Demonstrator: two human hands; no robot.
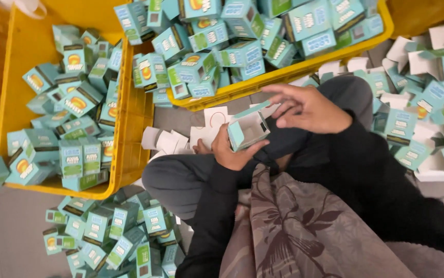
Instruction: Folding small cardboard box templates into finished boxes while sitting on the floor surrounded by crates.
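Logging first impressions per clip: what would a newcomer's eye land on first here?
The flood of small teal cardboard cartons: heaped in two yellow plastic crates at left and top, and loose on the floor. At centre, the left hand holds one open teal carton, with the right hand just above it.

The grey floor [11, 226] carries everything here. At the left of the frame a yellow crate [26, 46] rests on it; a second yellow crate [283, 74] sits at upper centre, its corner touching the first. Loose teal cartons [109, 231] lie piled at lower left. More cartons [428, 103] cover the floor at right. Flat white card pieces [168, 140] lie at centre.
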